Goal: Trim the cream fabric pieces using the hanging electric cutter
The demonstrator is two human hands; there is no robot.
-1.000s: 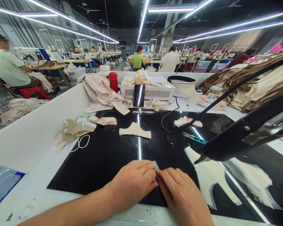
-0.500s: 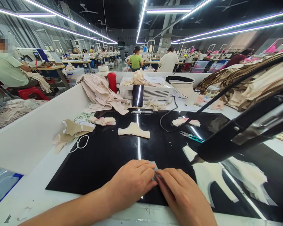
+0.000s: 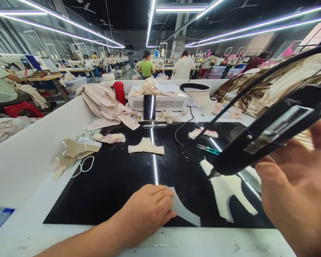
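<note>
My left hand (image 3: pixel 149 210) lies low on the black mat (image 3: pixel 101 192), its fingers closed over one end of a thin grey translucent curved piece of material (image 3: pixel 187 210). The rest of that piece spreads out to the right. My right hand (image 3: pixel 296 182) is raised at the right, fingers apart, beside a black pen-like power tool (image 3: pixel 259 139) with a tapered metal tip. The thumb comes near the tool's underside; I cannot tell if it touches. Below the tip sits a cream cut fabric piece (image 3: pixel 224 189). A second cream piece (image 3: pixel 146 145) rests at the mat's middle.
Teal-handled snips (image 3: pixel 210 149) lie near the tool tip. The tool's black cable (image 3: pixel 182 142) loops over the mat. Behind stand a phone (image 3: pixel 149 107), a white vented box (image 3: pixel 163 101) and a red cup (image 3: pixel 119 92). Fabric scraps (image 3: pixel 80 150) lie at left; people sit further back.
My right hand has let go of the grey piece and moved up and right to beside the tool. The grey piece now shows spread out under my left hand. The view has shifted slightly.
</note>
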